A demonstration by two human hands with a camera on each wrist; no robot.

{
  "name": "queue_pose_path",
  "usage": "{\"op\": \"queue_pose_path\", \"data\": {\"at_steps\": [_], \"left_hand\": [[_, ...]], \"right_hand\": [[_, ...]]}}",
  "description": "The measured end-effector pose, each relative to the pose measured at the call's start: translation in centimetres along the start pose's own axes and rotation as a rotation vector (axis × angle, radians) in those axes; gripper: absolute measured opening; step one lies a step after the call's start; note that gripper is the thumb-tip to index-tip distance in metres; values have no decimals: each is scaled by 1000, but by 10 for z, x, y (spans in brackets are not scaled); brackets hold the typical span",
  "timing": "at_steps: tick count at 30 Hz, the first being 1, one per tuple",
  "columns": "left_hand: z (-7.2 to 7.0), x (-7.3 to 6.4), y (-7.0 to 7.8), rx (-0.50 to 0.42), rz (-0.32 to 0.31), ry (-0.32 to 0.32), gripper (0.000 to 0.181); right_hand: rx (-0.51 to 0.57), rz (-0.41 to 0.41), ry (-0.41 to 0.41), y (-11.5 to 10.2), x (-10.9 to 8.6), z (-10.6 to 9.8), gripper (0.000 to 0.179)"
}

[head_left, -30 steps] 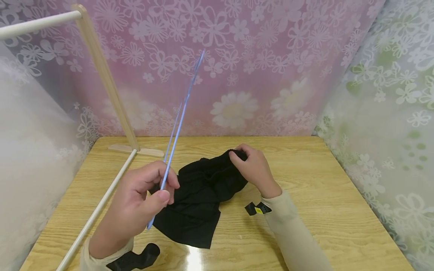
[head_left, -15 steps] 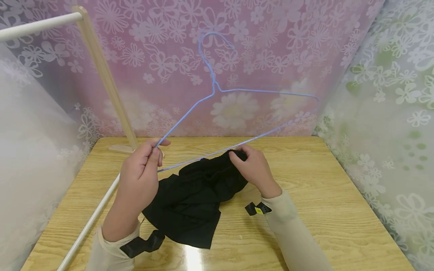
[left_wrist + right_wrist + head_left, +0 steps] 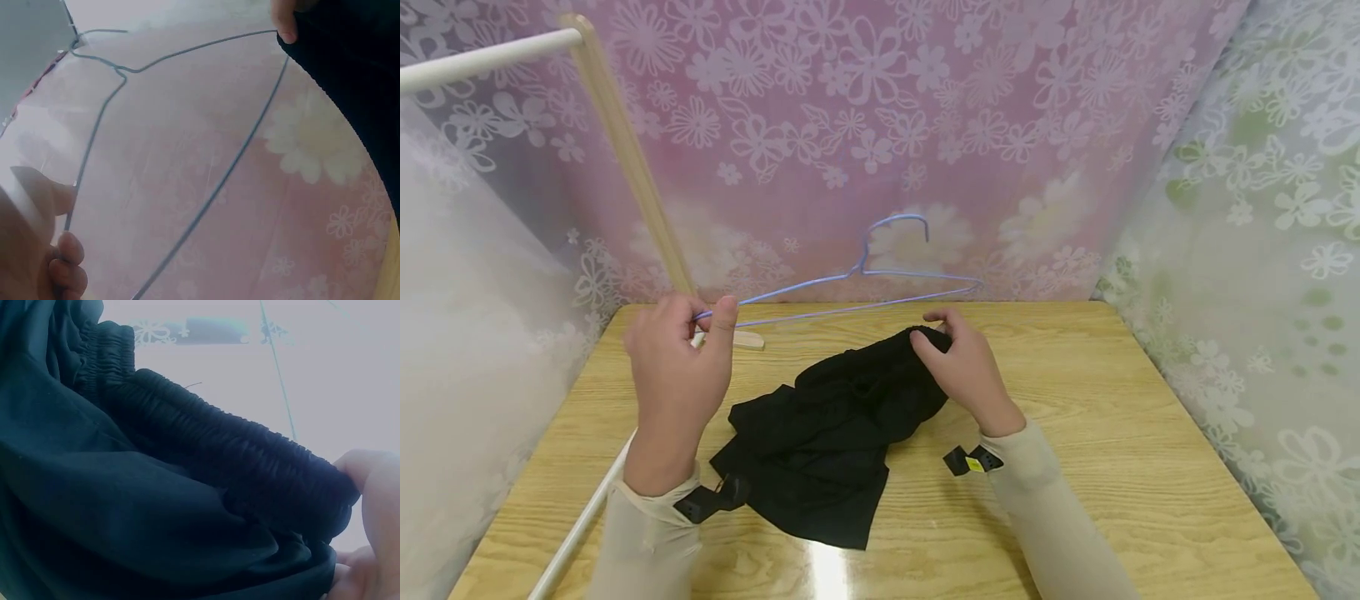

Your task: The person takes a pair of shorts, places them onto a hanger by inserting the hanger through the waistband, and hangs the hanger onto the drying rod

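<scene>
My left hand [image 3: 681, 367] grips one end of a thin blue wire clothes hanger [image 3: 808, 284], between thumb and fingers. The hanger extends rightward above the table, hook up. A crumpled black garment [image 3: 823, 450] with a gathered elastic waistband [image 3: 231, 437] lies in front; whether it is shorts or a skirt I cannot tell. My right hand [image 3: 966, 371] pinches the waistband at its right end and lifts that edge. In the left wrist view, the far end of the hanger [image 3: 209, 199] appears to meet the waistband's edge; in the head view it is above and behind it.
A rack with a wooden upright [image 3: 632, 158], a white top rod [image 3: 490, 58] and a white lower rod [image 3: 583, 517] stands on the left. The wooden table [image 3: 1075, 467] ends against a pink floral backdrop [image 3: 985, 125], with a pale floral sheet [image 3: 1277, 250] on the right.
The hanger has swung from edge-on to broadside, then dropped lower behind the garment. My left hand has moved up and left with it. My right hand has barely moved, still holding the waistband.
</scene>
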State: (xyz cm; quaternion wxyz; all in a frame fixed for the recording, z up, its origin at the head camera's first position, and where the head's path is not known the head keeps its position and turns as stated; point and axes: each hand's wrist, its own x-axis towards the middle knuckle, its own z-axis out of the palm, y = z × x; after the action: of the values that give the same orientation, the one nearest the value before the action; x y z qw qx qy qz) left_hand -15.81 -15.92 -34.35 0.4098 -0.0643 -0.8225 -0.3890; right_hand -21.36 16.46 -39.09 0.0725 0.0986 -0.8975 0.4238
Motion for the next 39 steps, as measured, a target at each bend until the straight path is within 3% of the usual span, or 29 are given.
{"op": "queue_pose_path", "data": {"at_steps": [3, 6, 9, 15, 20, 28, 31, 35, 39], "left_hand": [[2, 0, 0, 32, -24, -50, 54], [2, -1, 2, 83, -100, -140, 54], [3, -2, 3, 121, -118, -203, 51], [4, -1, -1, 165, -39, -188, 27], [3, 1, -3, 188, -60, -202, 28], [3, 3, -2, 142, -87, -276, 26], [3, 3, -5, 127, -93, -195, 29], [-2, 4, -11, 115, -75, 21, 47], [-8, 5, -15, 107, -75, 100, 68]], "right_hand": [[29, 0, 9, 0, 0, 0, 56], [31, -14, 21, 1, 1, 0, 60], [32, -26, 26, 2, 1, 0, 59], [2, -56, 27, 1, 1, 0, 47], [-31, -78, 31, 1, 0, 0, 35], [-37, -66, 33, 2, -1, 0, 34], [-39, -56, 31, 2, 0, -1, 34], [-48, -45, 36, 3, 1, -3, 33], [-55, -39, 45, 5, 1, -4, 26]]}}
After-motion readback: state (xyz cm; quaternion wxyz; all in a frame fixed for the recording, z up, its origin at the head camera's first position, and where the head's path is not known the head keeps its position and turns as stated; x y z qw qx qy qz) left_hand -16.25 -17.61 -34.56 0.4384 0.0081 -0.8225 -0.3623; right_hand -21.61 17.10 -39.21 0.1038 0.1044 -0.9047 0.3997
